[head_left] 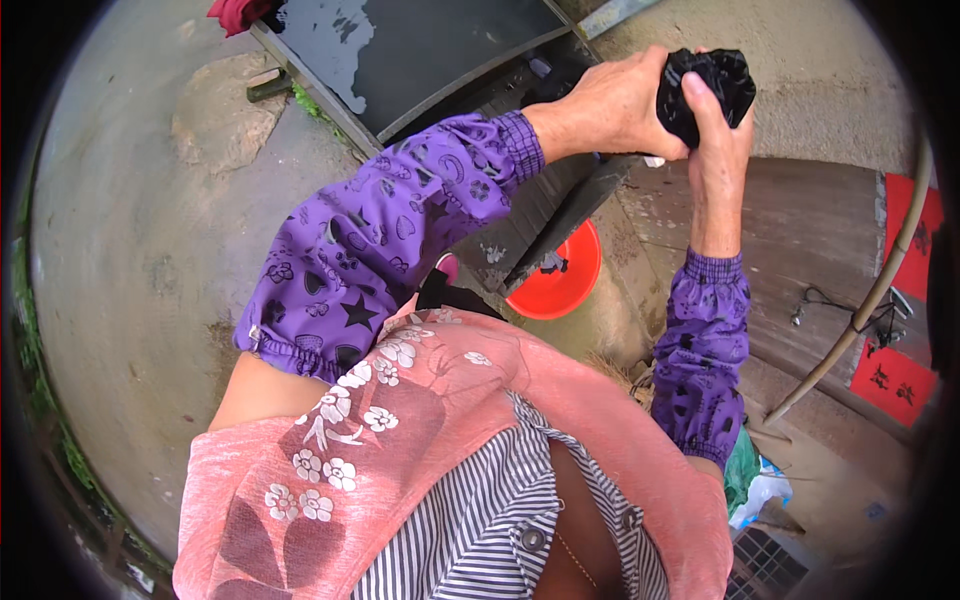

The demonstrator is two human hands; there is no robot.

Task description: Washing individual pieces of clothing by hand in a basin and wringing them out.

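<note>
Two hands: both are raised at the top of the view and closed on one black bundle.
Left hand: clenched, fingers wrapped over the left side of the crumpled black plastic bag.
Right hand: clenched as well, thumb pressed up against the bag's front, palm beneath it.
Black bag: held in the air between the two hands, bunched tight; what is inside cannot be told.
Sleeves: purple patterned sleeve covers are worn on both forearms, elastic at the cuffs.
Red basin: seen on the ground below the hands, partly hidden by a dark plank; its contents are hidden.
Dark tray: set at the top, wet, with a sheet of water lying on its flat surface.
Green and white bags: lying crumpled at the lower right, just beside the right elbow.
Bamboo pole: leaned across a wooden door at the right, by red paper sheets.
</note>
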